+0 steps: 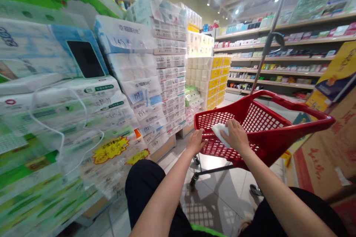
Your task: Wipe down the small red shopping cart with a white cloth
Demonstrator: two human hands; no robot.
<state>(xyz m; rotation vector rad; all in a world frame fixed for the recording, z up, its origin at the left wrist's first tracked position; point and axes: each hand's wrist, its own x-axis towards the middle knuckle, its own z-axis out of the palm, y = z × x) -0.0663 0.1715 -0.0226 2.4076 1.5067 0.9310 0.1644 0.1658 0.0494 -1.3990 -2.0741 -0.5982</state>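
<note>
1. Two dark-clothed legs (146, 187), nearest camera, below the fingers.
2. Left hand (197, 141): fingers hooked on the rim of one red cart (267, 136), presumably steadying it.
3. Right hand (236, 135): fingers grasping one white cloth (218, 131) at the basket's near side; probably bunched for firmer hold.
4. Under fingers: three wheels (194, 182) visible.
5. Left of fingers: one phone (86, 59), apparently kept upright by tissue packs (102, 92); two yellow price signs (111, 150) lower.

Cart (267, 136) before you, between stacked tissue packs (136, 59) on your left and cartons (325, 163) on your right; phone (86, 59) against packs; shelves (300, 58) beyond.
</note>
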